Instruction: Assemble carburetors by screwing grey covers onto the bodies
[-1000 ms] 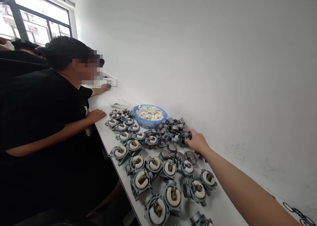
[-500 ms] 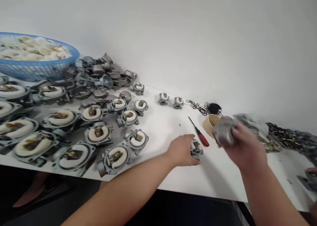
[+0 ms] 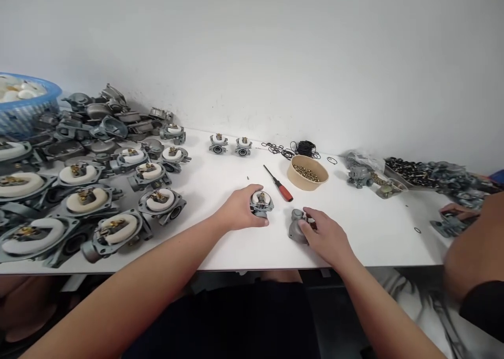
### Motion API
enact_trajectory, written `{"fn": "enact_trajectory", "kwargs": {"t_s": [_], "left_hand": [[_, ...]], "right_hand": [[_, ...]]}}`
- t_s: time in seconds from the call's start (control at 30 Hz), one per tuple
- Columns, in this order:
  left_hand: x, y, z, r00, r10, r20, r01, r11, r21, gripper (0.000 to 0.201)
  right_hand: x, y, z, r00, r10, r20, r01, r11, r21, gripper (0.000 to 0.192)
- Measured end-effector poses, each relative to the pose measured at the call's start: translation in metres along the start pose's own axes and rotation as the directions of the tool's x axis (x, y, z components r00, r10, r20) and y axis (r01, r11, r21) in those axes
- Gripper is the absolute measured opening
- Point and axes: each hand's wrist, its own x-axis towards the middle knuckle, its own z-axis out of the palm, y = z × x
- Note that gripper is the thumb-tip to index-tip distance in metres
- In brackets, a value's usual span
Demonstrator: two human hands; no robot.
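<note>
My left hand (image 3: 240, 209) grips a small metal part with a white top (image 3: 261, 202) on the white table (image 3: 236, 249), my right hand (image 3: 326, 235) grips a grey metal cup (image 3: 296, 225) beside it, and I think a careless push could roll the red screwdriver (image 3: 279, 183) away.

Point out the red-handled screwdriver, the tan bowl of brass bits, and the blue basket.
red-handled screwdriver (image 3: 284, 191), head view, on its handle.
tan bowl (image 3: 293, 178), head view, on its near wall.
blue basket (image 3: 23, 115), head view, on its side wall.
</note>
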Motion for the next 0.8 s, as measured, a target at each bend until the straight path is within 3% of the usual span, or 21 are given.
{"fn": "enact_trajectory", "kwargs": {"t_s": [0.1, 0.2, 0.37, 0.5, 0.6, 0.7, 0.8], "left_hand": [[0.001, -0.001, 0.0, 1.0, 0.003, 0.013, -0.003, 1.0, 0.01, 0.096], [0.003, -0.003, 0.0, 0.999, 0.01, 0.038, -0.011, 1.0, 0.003, 0.101], [0.003, -0.004, -0.001, 0.997, 0.023, 0.074, -0.021, 0.999, -0.025, 0.102], [0.0, -0.004, -0.001, 0.995, 0.002, 0.097, 0.005, 0.998, -0.069, 0.105], [-0.001, -0.006, -0.001, 0.994, 0.016, 0.104, -0.006, 0.995, -0.1, 0.108], [-0.003, -0.007, -0.002, 0.992, 0.046, 0.118, -0.031, 0.992, -0.126, 0.11], [-0.003, -0.01, -0.003, 0.99, 0.064, 0.129, -0.043, 0.986, -0.163, 0.111]], "right_hand": [[-0.007, 0.004, -0.003, 0.989, -0.146, 0.028, 0.148, 0.982, -0.121, 0.057], [-0.01, 0.009, -0.002, 0.949, -0.308, 0.068, 0.315, 0.934, -0.168, 0.059], [-0.008, 0.014, 0.004, 0.941, -0.336, 0.033, 0.337, 0.927, -0.162, 0.055], [-0.01, 0.018, 0.009, 0.912, -0.381, -0.151, 0.38, 0.924, -0.037, 0.047], [-0.009, 0.016, 0.011, 0.904, -0.285, -0.319, 0.349, 0.922, 0.166, 0.043], [-0.002, 0.002, 0.011, 0.892, -0.202, -0.404, 0.374, 0.833, 0.408, 0.042], [0.012, -0.022, 0.013, 0.875, -0.234, -0.423, 0.436, 0.76, 0.482, 0.044]]}}
